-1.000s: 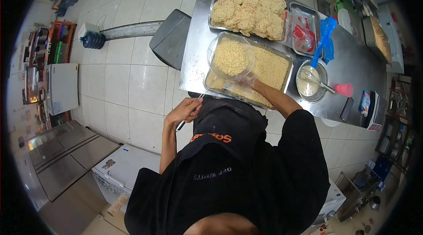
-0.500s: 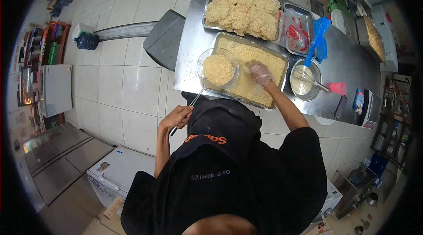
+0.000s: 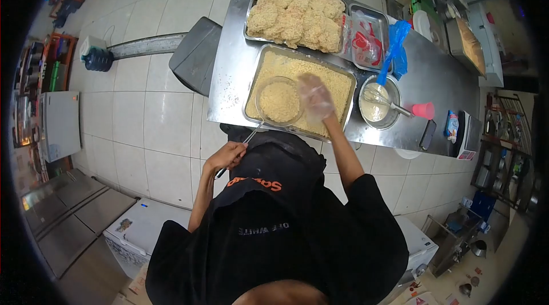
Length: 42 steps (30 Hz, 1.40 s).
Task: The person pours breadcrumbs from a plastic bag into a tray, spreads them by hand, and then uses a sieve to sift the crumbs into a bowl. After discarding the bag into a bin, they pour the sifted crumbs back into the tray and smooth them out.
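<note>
Black apron [image 3: 289, 153] closest to the camera, with orange lettering. Just beyond it, on the left: bare left hand [image 3: 227, 157], fingers wrapped round the handle [image 3: 252, 134] of a wire strainer [image 3: 258, 108]. Handle runs slantwise, away from the person and to the right, crossing the near edge of a metal tray [image 3: 350, 102]. Strainer's round basket sits within that tray's outline, toward its left end, heaped with pale crumbs; cannot tell if its underside touches the layer below

Right hand [image 3: 315, 98], in a clear glove, is over the same tray, to the right of the basket. Key relation: basket lies directly left of the right fingers, very near; contact with the rim unclear. Of the two hands, right is nearer the basket, left is at the far end of the handle. Right fingers blurred; cannot tell whether apart, together or gripping anything

Loose crumbs [image 3: 289, 66] spread across the tray, showing beyond the basket. Right of the tray, just beside it: metal bowl [image 3: 396, 92] of pale batter, whisk [image 3: 400, 109] leaning in it. Pink cup [image 3: 423, 111] farther right. Beyond the crumb tray: crumb-coated pieces [image 3: 297, 16] piled in a second tray, plastic bag [image 3: 366, 42] alongside
</note>
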Motion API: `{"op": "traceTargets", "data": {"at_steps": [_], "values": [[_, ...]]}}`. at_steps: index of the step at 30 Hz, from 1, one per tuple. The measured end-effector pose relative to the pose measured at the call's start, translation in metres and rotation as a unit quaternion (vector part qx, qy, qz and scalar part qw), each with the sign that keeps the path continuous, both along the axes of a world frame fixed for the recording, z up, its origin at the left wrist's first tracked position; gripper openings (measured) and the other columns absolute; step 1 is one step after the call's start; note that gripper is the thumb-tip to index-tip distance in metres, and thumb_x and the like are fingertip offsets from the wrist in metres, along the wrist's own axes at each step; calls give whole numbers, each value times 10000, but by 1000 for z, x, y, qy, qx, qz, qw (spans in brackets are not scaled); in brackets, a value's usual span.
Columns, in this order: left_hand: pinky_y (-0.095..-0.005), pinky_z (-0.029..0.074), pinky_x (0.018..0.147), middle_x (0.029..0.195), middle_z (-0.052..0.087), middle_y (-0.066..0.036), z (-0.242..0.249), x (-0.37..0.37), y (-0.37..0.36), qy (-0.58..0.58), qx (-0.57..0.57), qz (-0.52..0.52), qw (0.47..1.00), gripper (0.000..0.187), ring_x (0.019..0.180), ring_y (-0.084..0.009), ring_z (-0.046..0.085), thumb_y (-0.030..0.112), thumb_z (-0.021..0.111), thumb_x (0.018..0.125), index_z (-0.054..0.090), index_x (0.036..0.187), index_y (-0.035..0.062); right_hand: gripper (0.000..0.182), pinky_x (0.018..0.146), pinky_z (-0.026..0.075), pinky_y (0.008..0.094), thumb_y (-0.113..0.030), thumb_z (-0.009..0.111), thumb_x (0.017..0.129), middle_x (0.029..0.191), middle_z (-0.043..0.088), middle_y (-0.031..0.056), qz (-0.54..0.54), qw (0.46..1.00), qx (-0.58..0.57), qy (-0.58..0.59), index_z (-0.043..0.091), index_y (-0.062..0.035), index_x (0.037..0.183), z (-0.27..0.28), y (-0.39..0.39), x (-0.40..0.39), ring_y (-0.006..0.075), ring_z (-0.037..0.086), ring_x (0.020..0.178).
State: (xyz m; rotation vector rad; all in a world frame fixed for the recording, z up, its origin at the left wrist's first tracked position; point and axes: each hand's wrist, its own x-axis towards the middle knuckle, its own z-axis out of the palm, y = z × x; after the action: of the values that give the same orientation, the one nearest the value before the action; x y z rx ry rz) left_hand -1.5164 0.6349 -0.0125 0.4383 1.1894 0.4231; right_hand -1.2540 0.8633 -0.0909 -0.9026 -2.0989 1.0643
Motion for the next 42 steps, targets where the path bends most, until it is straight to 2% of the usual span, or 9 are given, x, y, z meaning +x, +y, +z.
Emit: {"op": "traceTargets", "data": {"at_steps": [6,9,13,16,18,21,33,39,42], "values": [[-218,174,314,481,306,63,31,-13,-3,16,3,20,1000,394,347,-35,241,341,449,962,407,643,113,475,1054,271,394,-371,523,860,1329,449,83,106,919,267,-270,485,-146,1277,-64,54,15,284,375,1245],[-215,171,314,484,306,62,38,-19,-6,10,8,33,999,397,350,-31,243,334,446,963,398,637,112,498,1063,276,398,-273,590,817,1384,405,81,37,932,168,-319,471,-158,1286,-26,52,-8,273,369,1257],[-216,174,314,485,310,55,55,-15,-3,25,20,56,998,404,347,-36,246,341,446,964,398,638,109,614,1081,225,398,-382,600,786,1406,357,120,140,937,-251,200,430,-130,1320,-124,53,-31,295,331,1280],[-217,181,311,480,313,51,58,-12,-8,32,24,68,997,403,340,-41,253,341,447,964,403,640,105,682,1061,270,388,-408,601,773,1386,362,170,132,980,-136,-66,391,-107,1348,-113,43,-33,315,352,1261],[-219,187,309,476,315,49,57,-12,-6,31,26,73,997,403,335,-44,260,339,449,963,406,641,102,639,1034,319,403,-331,590,780,1380,371,168,172,903,139,-369,378,-188,1365,-46,39,-32,309,406,1226],[-219,192,306,472,317,47,51,-14,-10,23,31,63,997,405,332,-44,267,336,450,963,405,638,99,617,988,378,382,-302,572,787,1358,394,160,143,865,222,-427,385,-180,1362,-72,44,-27,306,428,1201],[-220,201,319,493,329,52,10,1,2,-5,-14,25,1000,383,356,-44,278,328,447,961,409,649,108,406,751,494,414,-371,645,751,894,608,163,-10,969,121,-217,567,-107,1049,-52,79,0,332,606,848],[-209,201,325,497,334,52,-7,12,24,-19,10,-1,1000,386,359,-44,276,364,455,951,423,661,111,460,867,463,399,-335,662,784,1119,574,144,54,929,3,-366,553,-65,1140,35,13,-46,333,575,975],[-212,198,325,497,333,48,-2,9,27,-7,-21,-7,1000,385,355,-44,276,363,458,947,424,659,109,495,890,439,412,-437,592,815,1162,542,170,12,994,48,-98,539,-106,1179,18,18,-15,335,531,1059]]}}
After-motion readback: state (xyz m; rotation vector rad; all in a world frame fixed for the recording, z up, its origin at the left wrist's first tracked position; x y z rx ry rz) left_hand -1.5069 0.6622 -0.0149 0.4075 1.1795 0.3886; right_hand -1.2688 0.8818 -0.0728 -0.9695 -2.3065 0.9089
